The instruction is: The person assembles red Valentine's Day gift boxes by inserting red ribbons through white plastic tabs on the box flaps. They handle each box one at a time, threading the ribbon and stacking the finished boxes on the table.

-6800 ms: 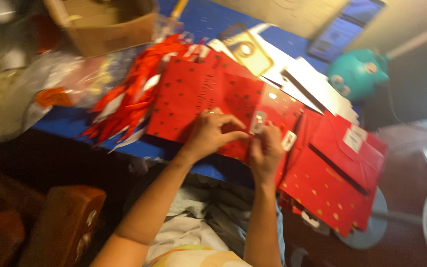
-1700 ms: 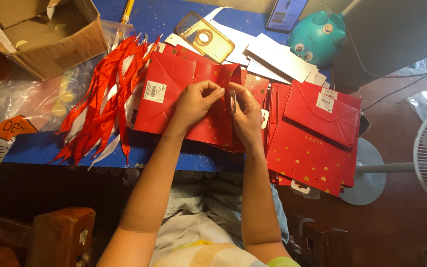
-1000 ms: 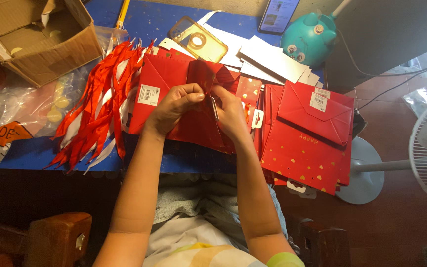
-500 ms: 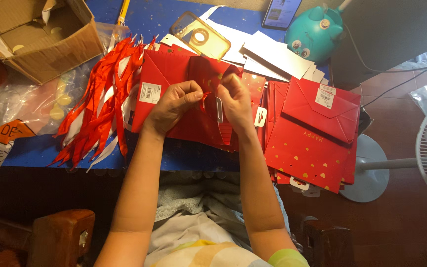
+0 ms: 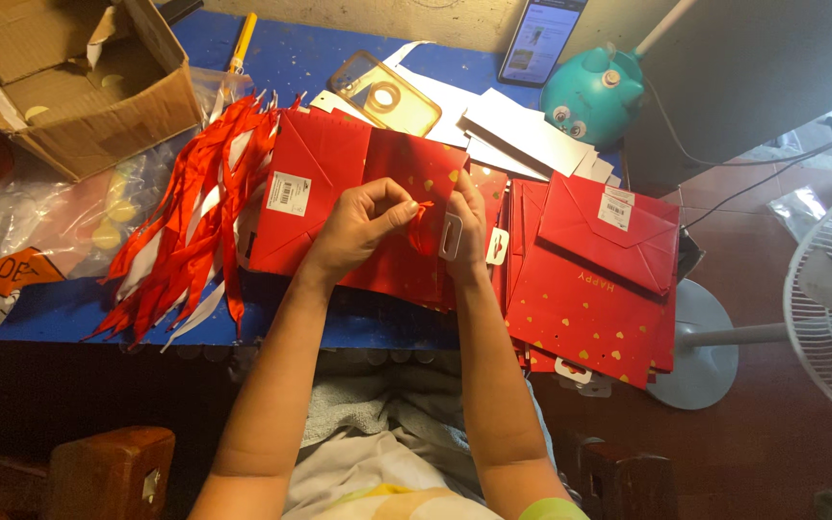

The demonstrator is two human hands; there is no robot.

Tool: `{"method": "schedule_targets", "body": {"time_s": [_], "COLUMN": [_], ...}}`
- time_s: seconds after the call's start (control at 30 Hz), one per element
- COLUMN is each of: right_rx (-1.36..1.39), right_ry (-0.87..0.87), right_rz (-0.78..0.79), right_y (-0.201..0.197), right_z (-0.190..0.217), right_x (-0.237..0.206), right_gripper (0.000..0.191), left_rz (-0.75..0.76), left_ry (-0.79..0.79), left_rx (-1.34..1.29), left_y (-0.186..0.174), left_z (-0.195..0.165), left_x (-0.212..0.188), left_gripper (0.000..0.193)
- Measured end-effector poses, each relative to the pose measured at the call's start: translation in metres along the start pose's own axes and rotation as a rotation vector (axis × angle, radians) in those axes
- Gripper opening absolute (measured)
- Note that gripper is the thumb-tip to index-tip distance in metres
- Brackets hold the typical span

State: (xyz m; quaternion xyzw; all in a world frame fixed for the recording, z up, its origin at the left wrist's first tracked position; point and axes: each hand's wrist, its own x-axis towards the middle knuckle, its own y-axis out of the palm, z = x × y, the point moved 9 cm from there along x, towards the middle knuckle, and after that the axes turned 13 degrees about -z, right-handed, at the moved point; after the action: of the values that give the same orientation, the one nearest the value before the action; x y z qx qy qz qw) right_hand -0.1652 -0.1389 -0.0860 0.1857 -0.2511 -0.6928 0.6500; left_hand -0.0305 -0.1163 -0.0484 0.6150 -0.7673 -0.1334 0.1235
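Observation:
A flat red paper gift bag (image 5: pixel 339 183) with gold hearts lies on the blue table (image 5: pixel 320 58). My left hand (image 5: pixel 363 231) pinches a thin red ribbon (image 5: pixel 423 220) over the bag's upper edge. My right hand (image 5: pixel 466 226) holds that edge beside a white plastic hang tab (image 5: pixel 451 236). A heap of red and white ribbons (image 5: pixel 195 221) lies to the left of the bag. To the right sits a stack of similar red bags (image 5: pixel 589 279), hanging over the table's edge.
An open cardboard box (image 5: pixel 69 82) stands at the back left, clear plastic bags (image 5: pixel 31 231) beside it. White envelopes (image 5: pixel 522 130), a phone case (image 5: pixel 397 94), a phone (image 5: pixel 541 39) and a teal toy (image 5: pixel 594 91) lie at the back. A white fan (image 5: pixel 830 308) stands on the floor at right.
My hands lifted the bag's top edge and came together on it. The left hand now pinches the ribbon by the right hand's fingers; the bag lies flatter than half a second ago.

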Motion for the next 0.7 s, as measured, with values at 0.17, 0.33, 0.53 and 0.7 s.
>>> {"method": "schedule_targets", "body": {"time_s": [0.17, 0.33, 0.53, 0.7], "right_rx": [-0.078, -0.541, 0.06, -0.333], "right_ry": [-0.118, -0.422, 0.129, -0.041], "right_rz": [0.008, 0.016, 0.014, 0.058], "right_y": [-0.003, 0.012, 0.007, 0.01], "right_z": [0.008, 0.027, 0.021, 0.004], "right_x": [-0.007, -0.013, -0.002, 0.003], "right_gripper": [0.032, 0.016, 0.012, 0.026], "left_rz": [-0.027, -0.059, -0.122, -0.174], "left_ry": [0.085, 0.156, 0.166, 0.325], "left_rx": [0.146, 0.269, 0.086, 0.146], "left_y": [0.006, 0.006, 0.0, 0.008], "left_z": [-0.017, -0.035, -0.038, -0.045], "left_x": [-0.009, -0.021, -0.024, -0.026], "left_gripper": [0.014, 0.015, 0.015, 0.013]}}
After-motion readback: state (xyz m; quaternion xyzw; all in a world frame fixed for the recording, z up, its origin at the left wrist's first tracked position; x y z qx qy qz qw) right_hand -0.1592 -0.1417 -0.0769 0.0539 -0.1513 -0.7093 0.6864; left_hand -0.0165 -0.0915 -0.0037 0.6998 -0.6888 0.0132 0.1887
